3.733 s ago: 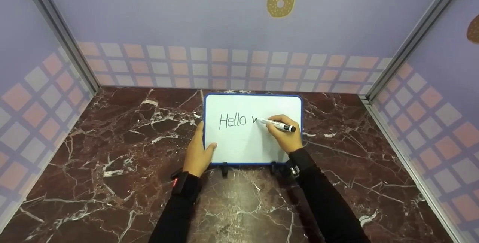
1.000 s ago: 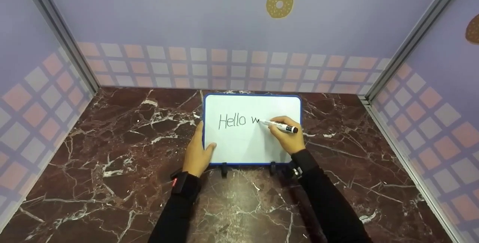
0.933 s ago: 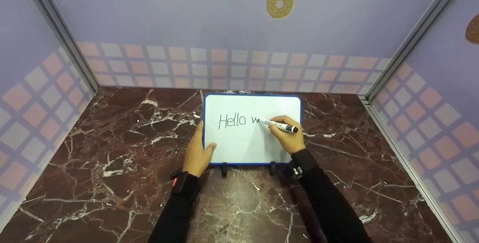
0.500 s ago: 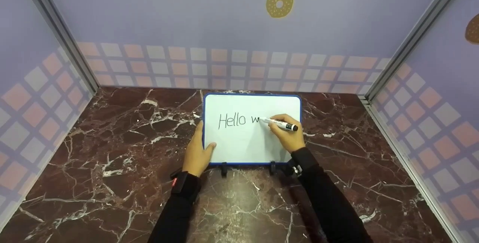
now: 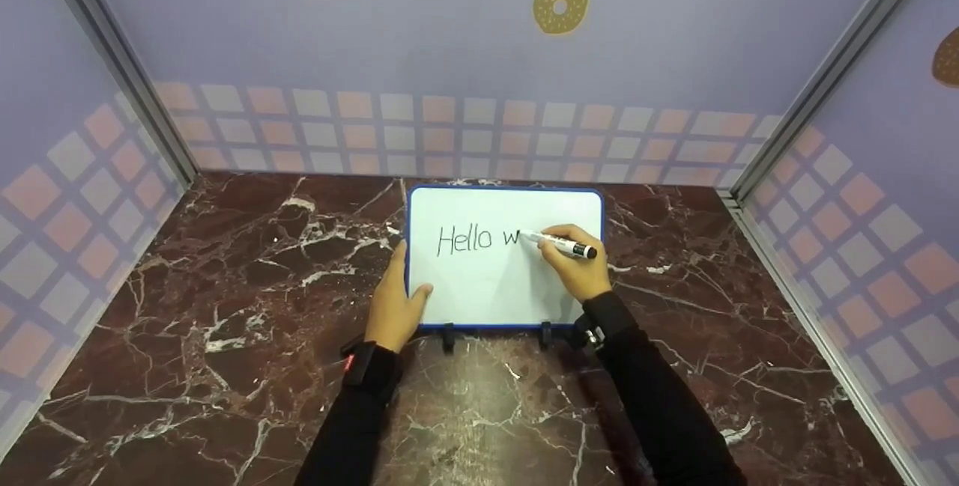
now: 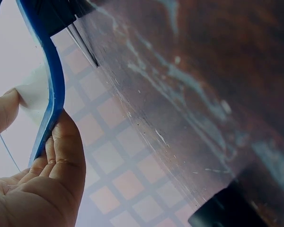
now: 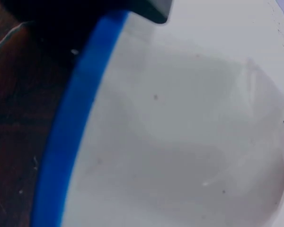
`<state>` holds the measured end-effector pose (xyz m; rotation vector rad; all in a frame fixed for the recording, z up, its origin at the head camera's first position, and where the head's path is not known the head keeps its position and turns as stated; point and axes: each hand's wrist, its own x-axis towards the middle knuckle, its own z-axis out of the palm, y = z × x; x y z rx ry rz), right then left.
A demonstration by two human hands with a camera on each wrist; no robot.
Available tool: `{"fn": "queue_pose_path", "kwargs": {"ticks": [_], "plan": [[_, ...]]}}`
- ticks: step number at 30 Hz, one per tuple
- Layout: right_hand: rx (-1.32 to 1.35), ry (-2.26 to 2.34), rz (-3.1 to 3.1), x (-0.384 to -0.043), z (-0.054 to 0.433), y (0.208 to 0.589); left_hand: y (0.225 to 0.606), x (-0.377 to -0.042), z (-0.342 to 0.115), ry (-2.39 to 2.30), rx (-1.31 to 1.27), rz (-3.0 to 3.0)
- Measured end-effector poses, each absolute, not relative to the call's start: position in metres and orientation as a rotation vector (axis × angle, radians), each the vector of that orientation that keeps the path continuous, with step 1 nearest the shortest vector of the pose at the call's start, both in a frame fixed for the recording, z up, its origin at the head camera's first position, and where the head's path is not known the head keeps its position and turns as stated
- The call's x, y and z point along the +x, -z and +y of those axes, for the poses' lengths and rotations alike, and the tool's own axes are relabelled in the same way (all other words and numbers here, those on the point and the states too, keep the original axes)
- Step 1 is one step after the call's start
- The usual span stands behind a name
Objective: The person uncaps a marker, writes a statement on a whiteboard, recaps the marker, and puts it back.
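A whiteboard (image 5: 479, 287) with a blue rim stands tilted back on black supports (image 5: 449, 338), bearing "Hello w" in black handwriting (image 5: 464, 239). My left hand (image 5: 395, 306) grips its left edge, thumb on the white face and fingers behind the rim; the left wrist view shows the same left hand (image 6: 42, 189) around the blue edge. In my right hand (image 5: 581, 265) a white marker (image 5: 567, 245) with a black end is pinched, its tip right at the "w". The right wrist view shows the lower part of the whiteboard (image 7: 180, 118); most of that hand is out of it.
The board rests on a dark red marbled table (image 5: 247, 366) with white veins. A lilac wall (image 5: 449, 29) with pink and white squares rises behind it, and side panels (image 5: 861, 194) with metal corner strips stand left and right.
Since the earliest frame, the "w" has gained its later strokes and the marker has shifted slightly right. In the last second its tip has moved up a little. My left hand has kept its grip.
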<state>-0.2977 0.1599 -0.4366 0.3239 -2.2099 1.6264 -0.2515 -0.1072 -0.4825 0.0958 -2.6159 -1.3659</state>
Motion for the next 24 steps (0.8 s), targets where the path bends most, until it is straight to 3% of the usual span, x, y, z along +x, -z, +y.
{"fn": "queue_pose_path", "kwargs": {"ticks": [24], "plan": [[0.296, -1.628, -2.143, -0.2961, 0.1690, 0.4428, 0.4846, -0.2520, -0.1071, 1.365, 0.103, -2.615]]}}
